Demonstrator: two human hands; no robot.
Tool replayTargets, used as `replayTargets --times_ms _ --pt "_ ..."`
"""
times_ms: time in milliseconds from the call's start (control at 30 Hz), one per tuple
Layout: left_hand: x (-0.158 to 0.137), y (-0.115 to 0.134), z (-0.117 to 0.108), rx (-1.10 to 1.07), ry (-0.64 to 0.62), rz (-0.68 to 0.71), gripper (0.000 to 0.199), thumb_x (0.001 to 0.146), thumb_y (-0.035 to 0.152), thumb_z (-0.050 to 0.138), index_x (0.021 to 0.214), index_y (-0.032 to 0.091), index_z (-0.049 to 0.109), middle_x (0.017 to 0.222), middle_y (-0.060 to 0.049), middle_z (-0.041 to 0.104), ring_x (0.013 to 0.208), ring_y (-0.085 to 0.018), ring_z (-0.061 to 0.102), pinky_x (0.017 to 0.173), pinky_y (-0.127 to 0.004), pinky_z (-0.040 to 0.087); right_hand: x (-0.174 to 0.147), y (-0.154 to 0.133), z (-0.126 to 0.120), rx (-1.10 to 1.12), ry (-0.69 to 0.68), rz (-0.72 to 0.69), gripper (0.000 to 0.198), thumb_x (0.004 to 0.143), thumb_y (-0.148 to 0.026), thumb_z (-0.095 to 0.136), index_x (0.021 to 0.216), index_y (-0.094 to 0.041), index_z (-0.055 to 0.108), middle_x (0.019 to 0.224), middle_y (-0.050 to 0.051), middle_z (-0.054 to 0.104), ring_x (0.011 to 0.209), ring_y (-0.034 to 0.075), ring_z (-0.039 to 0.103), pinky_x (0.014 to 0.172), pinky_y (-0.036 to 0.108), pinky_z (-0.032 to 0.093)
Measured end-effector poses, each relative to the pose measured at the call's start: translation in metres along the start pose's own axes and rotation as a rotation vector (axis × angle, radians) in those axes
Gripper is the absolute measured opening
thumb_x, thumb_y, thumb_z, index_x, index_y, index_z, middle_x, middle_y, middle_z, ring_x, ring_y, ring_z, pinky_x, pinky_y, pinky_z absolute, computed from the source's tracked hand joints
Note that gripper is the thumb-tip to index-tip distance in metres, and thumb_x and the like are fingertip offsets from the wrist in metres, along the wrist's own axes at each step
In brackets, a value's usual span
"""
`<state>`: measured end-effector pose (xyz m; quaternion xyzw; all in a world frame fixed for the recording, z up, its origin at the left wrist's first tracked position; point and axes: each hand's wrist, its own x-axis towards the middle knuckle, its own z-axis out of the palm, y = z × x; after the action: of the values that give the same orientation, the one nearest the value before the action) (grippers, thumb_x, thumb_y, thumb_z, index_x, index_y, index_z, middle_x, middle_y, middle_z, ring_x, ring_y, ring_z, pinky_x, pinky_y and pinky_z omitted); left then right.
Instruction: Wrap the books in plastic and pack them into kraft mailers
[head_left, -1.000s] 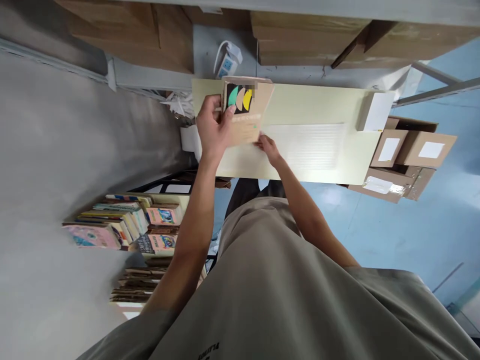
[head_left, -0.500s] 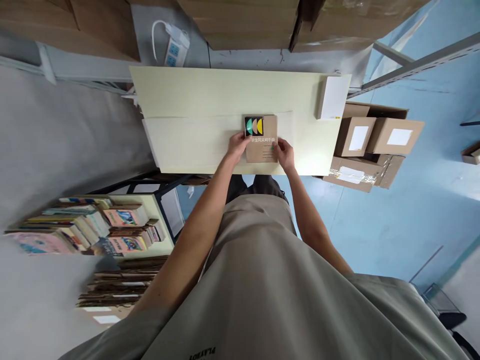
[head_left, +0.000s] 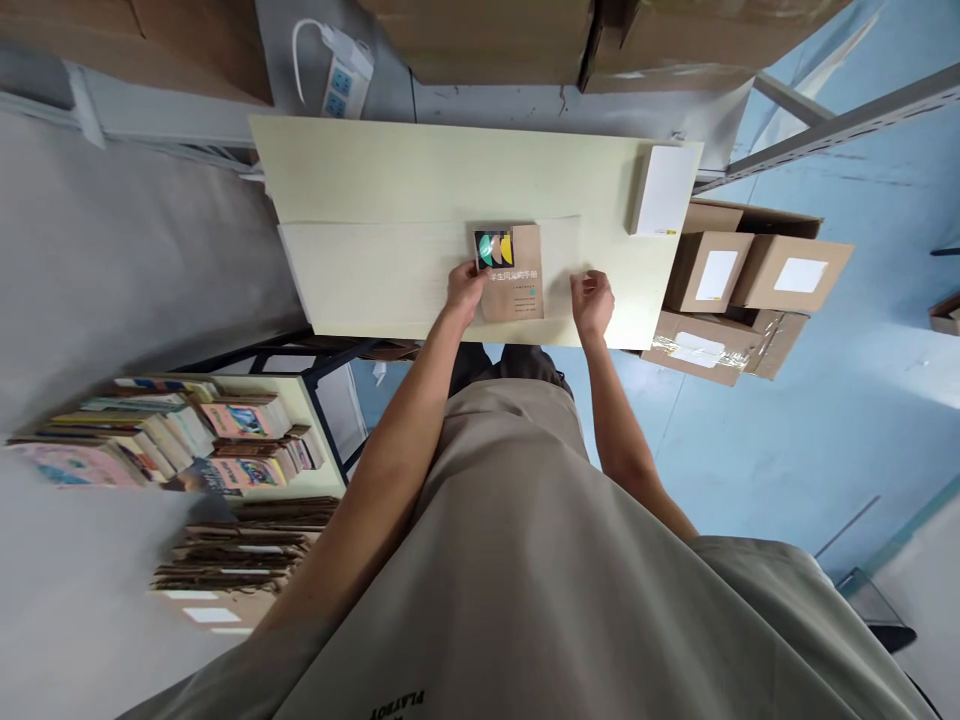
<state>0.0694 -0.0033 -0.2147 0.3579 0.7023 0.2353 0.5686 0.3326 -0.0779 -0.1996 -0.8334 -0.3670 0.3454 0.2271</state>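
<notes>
On the table (head_left: 360,180), the brown book (head_left: 512,272) is pinned by left hand (head_left: 465,288) fingers; right hand (head_left: 592,300), loosely curled, holds nothing. Sliding could follow if pressure is eased.

Even, soft daylight is filling the scene, brightest on the pale table (head_left: 420,170) and blue floor (head_left: 787,440). Shadows are staying faint. Wide-angle distortion is bending lines toward the frame edges. The shirt (head_left: 540,600) close to the lens is looking slightly soft; no glare is showing.
</notes>
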Motion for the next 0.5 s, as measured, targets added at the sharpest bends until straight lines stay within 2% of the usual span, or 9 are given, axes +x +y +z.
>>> replayTargets --times_ms 100,167,233,333,500 --pt "-0.003 0.0 0.0 -0.026 0.052 -0.062 0.025 0.09 0.042 0.09 0.086 0.026 0.071 0.088 -0.006 0.078 0.091 -0.025 0.073 0.087 -0.039 0.06 -0.002 0.002 -0.002 -0.041 -0.077 0.016 0.04 0.116 -0.067 0.061 0.105 -0.029 0.066 0.101 0.014 0.083 0.097 0.032 0.078 0.098 0.053 0.067" --pt "-0.005 0.001 0.0 -0.015 0.059 -0.04 0.023 0.091 0.04 0.09 0.088 0.025 0.072 0.092 -0.007 0.081 0.094 -0.026 0.075 0.091 -0.04 0.061 -0.01 -0.003 -0.003 -0.043 -0.086 -0.001 0.042 0.117 -0.068 0.057 0.099 -0.03 0.061 0.098 0.013 0.082 0.094 0.031 0.077 0.096 0.052 0.066" --pt "-0.005 0.001 -0.001 0.021 0.061 -0.018 0.018 0.093 0.036 0.087 0.091 0.024 0.074 0.096 -0.009 0.082 0.098 -0.027 0.077 0.095 -0.041 0.062 -0.02 -0.011 -0.005 -0.032 -0.084 -0.047 0.04 0.118 -0.065 0.055 0.099 -0.03 0.059 0.103 0.013 0.081 0.096 0.031 0.077 0.097 0.052 0.067" --pt "-0.005 0.001 -0.002 0.112 0.093 0.004 0.012 0.093 0.03 0.084 0.091 0.025 0.073 0.095 -0.008 0.081 0.102 -0.029 0.079 0.098 -0.042 0.063 -0.037 -0.029 -0.003 -0.01 -0.126 -0.141 0.032 0.119 -0.056 0.055 0.103 -0.028 0.061 0.122 0.016 0.078 0.102 0.03 0.078 0.099 0.052 0.067" --pt "-0.002 -0.002 -0.002 0.238 0.174 0.021 0.02 0.091 0.029 0.086 0.084 0.027 0.067 0.09 -0.007 0.078 0.107 -0.032 0.08 0.108 -0.047 0.064 -0.051 -0.059 0.027 0.007 -0.25 -0.208 0.016 0.119 -0.038 0.056 0.111 -0.026 0.065 0.143 0.016 0.071 0.105 0.026 0.079 0.1 0.048 0.069"
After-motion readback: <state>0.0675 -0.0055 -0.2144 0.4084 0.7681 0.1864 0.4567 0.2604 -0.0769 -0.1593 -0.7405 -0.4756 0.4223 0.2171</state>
